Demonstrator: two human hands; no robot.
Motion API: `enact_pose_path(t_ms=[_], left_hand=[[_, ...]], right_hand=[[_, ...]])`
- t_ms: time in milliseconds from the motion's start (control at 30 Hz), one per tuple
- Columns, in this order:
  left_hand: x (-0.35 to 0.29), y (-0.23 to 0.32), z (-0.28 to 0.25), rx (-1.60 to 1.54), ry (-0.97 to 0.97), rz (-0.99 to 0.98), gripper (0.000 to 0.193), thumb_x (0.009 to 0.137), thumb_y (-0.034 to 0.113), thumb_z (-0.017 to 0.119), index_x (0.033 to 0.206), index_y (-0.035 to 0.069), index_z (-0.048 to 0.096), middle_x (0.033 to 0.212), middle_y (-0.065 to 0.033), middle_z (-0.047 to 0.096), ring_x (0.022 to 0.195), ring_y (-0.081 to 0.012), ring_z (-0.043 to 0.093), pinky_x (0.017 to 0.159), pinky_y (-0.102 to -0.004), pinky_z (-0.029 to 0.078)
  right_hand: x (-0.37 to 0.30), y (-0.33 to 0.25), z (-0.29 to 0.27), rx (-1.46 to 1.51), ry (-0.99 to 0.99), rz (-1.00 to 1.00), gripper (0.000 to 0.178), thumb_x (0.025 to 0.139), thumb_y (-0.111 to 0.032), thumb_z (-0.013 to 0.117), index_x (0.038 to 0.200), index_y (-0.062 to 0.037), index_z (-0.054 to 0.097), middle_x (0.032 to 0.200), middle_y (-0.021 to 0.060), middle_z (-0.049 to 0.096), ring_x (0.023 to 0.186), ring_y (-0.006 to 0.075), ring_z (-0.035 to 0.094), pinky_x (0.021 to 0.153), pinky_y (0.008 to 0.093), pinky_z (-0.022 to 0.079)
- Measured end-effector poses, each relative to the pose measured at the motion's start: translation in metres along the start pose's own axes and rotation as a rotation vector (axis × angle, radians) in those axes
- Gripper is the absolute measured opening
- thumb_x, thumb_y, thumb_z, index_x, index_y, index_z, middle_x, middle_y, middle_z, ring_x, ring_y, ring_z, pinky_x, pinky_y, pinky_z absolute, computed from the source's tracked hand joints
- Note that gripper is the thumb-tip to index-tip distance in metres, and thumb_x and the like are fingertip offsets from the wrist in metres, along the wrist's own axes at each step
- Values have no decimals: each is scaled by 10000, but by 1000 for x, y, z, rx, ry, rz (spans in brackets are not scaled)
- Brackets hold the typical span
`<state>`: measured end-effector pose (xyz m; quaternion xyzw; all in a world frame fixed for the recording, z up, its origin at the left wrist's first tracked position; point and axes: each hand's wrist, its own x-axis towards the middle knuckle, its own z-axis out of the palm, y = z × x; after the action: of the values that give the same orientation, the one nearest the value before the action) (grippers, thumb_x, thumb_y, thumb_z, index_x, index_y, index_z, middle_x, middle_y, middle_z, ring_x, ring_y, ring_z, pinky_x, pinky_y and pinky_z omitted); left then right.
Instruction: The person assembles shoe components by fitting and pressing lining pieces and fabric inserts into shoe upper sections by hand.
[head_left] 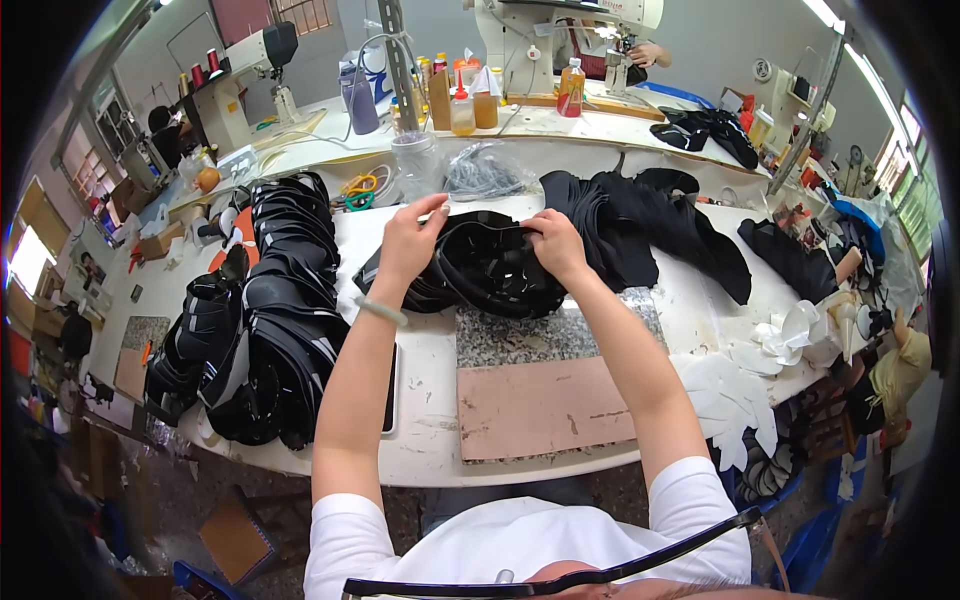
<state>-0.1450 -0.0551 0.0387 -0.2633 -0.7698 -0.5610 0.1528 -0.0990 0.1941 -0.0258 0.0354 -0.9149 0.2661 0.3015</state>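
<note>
A bundle of black fabric pieces (500, 265), curved and layered like shoe uppers with small pale patches, lies in front of me. My right hand (556, 246) pinches the bundle's upper rim with thumb and fingers. At the opposite end of that rim, my left hand (410, 240) has its fingers closed at the edge; its fingertips are partly hidden. Beneath the bundle is a speckled stone slab (520, 340), and a worn pinkish-brown board (545, 408) lies nearer me.
Tall stacks of black pieces (290, 290) stand left; more black pieces (640, 225) lie right. White cut-outs (735, 400) cover the right front edge. A clear plastic cup (415, 165), orange-handled scissors (362, 190) and a plastic bag (485, 170) sit behind. A co-worker's hand (648, 54) is at a sewing machine.
</note>
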Motion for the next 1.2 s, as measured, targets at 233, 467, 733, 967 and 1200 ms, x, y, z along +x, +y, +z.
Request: enact_pose_path(t_ms=[233,467,733,967,1200], left_hand=[[28,-48,17,23,-496,-201,381,927,380,581,1020,25,685,874,-134,697,797,-139,613,788,-278,473],[3,-34,10,650,-686,72,427,895,437,560,888,48,734,1016,-156,621,1055,-322,516,924,-372,409],[-35,-56,14,607,-305,492,130,837,126,597,887,12,637,953,-156,592,952,-344,550,825,-411,472],[-21,-46,30,916,-393,167,79,816,55,533,850,46,603,886,-138,619,848,-339,636,725,-427,536],[1,-33,10,1095,-406,-159,168,841,143,585,950,68,688,1034,-167,654,931,-321,659,781,-431,538]], right_hand=[[2,-37,-19,-80,297,-515,130,768,-5,586,878,-66,617,839,53,620,800,250,612,709,340,476],[-7,-9,-67,-19,455,-150,155,790,41,568,904,-52,619,854,120,635,794,310,634,679,365,506],[-51,-25,-119,426,492,191,225,822,45,591,1025,-33,647,887,104,662,768,189,632,704,269,487],[-76,-18,-82,479,417,228,163,820,-5,635,978,-38,661,887,57,663,837,130,613,788,263,481],[-96,10,-153,1041,701,466,240,896,-38,604,1123,24,564,1014,72,638,878,103,597,793,228,470]])
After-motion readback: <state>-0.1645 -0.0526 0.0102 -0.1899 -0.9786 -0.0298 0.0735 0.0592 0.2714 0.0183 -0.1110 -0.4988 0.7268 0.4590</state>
